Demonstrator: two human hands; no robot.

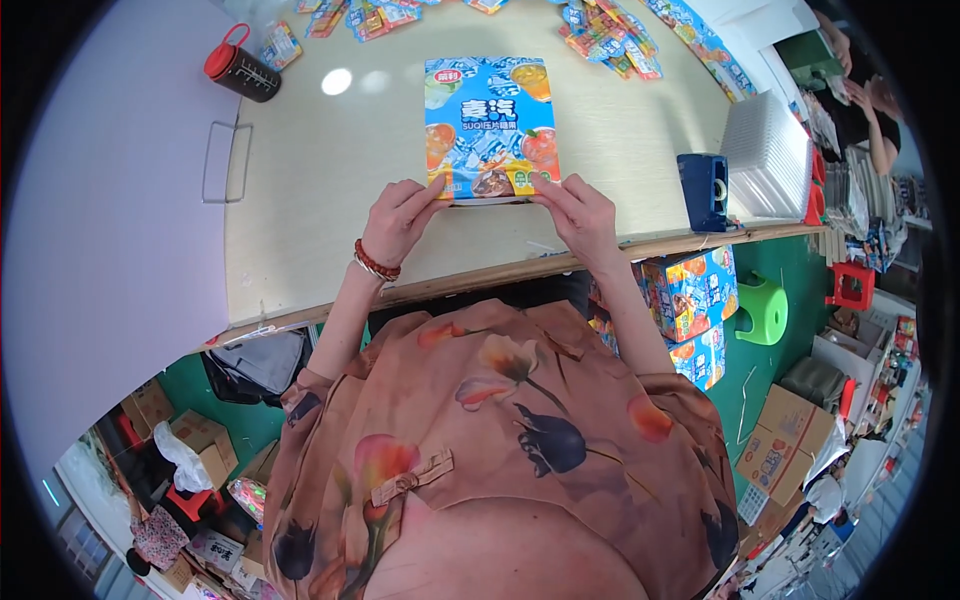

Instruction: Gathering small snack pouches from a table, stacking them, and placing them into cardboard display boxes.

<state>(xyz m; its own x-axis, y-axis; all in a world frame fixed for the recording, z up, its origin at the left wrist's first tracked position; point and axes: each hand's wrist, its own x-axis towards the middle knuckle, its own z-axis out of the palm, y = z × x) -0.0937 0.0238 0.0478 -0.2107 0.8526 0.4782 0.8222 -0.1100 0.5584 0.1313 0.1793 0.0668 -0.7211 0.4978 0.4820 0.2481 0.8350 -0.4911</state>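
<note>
Both hands (490, 215) pinch blue box (490, 125) near edge.

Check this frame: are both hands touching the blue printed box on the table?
Touching. The head view shows left hand and right hand fingers resting on the blue box's near corners.

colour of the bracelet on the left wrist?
Red-brown beaded bracelet, just below the left hand; the head view shows it clearly.

Your garment: a loose, short-sleeved top (500, 440) in dusty peach, printed with large tulips in orange, cream and dark navy, closed by a fabric knot button (410, 480). Your left wrist carries a beaded bracelet (374, 264) of red-brown beads. Your forearms are bare.
</note>
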